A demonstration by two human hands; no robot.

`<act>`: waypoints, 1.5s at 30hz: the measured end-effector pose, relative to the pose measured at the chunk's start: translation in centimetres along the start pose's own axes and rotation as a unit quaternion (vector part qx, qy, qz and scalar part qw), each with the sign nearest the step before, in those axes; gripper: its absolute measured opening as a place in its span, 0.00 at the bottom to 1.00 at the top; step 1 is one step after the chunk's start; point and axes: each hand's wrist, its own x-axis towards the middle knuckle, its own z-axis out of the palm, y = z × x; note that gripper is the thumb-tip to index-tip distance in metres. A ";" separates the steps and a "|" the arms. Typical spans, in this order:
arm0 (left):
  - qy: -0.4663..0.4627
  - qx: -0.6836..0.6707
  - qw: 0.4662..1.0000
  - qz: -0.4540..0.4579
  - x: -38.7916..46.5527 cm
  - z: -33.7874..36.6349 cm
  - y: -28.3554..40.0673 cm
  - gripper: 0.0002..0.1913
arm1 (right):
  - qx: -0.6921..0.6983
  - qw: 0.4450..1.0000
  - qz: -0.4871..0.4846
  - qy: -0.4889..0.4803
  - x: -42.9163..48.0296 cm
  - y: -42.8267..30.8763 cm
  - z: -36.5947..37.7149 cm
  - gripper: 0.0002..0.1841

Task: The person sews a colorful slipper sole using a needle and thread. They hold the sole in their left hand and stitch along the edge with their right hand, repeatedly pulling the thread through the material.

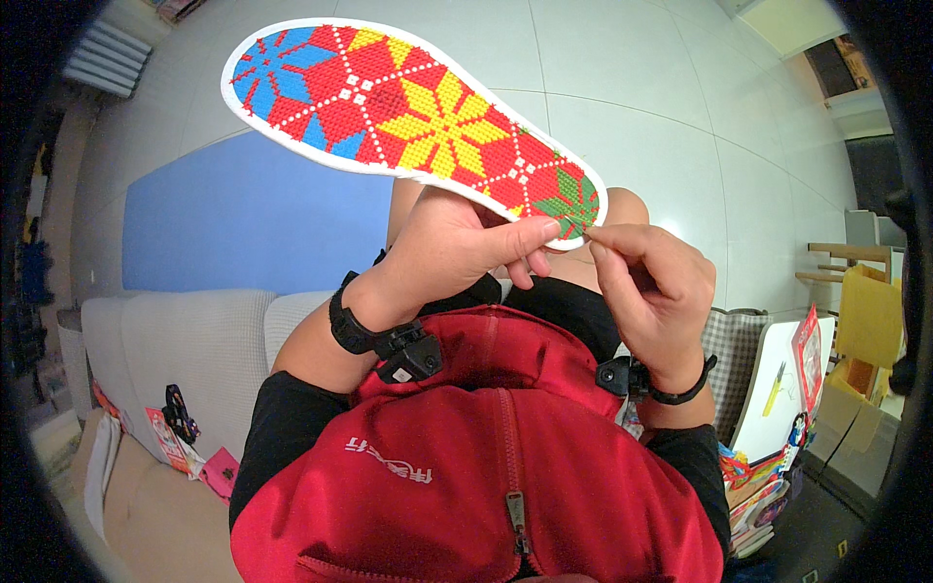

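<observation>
An embroidered insole [444, 131] with a white bound edge is held up over my lap. Its stitching shows blue, yellow and green flower shapes on red, crossed by white dotted lines. My left hand [466, 237] grips it near the narrow heel end, thumb on the face and fingers beneath. At the green flower, my right hand [652, 280] pinches something very thin between thumb and forefinger, right by the insole's edge. A needle or thread seems to run there, but it is too small to tell which.
A grey sofa [178, 357] stretches to the left, with a blue mat [248, 218] on the tiled floor [634, 131] beyond. At right, a white board [773, 386] carries a yellow-handled cutter [774, 390]. Coloured thread bundles [735, 466] lie below it, near a cardboard box [856, 437].
</observation>
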 end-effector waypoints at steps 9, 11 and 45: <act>0.055 0.365 0.915 0.161 -0.2 0.5 -2.0 0.09 | -0.097 0.992 -0.059 -0.058 1.0 -0.8 -0.6 0.07; 0.062 0.431 0.858 0.272 0.1 0.3 -2.8 0.11 | -0.134 0.986 -0.070 -0.075 1.5 -0.7 -0.2 0.08; -0.097 0.019 0.995 -0.008 1.6 -0.5 -2.6 0.12 | 0.750 0.585 0.296 -0.091 -0.8 3.7 4.1 0.12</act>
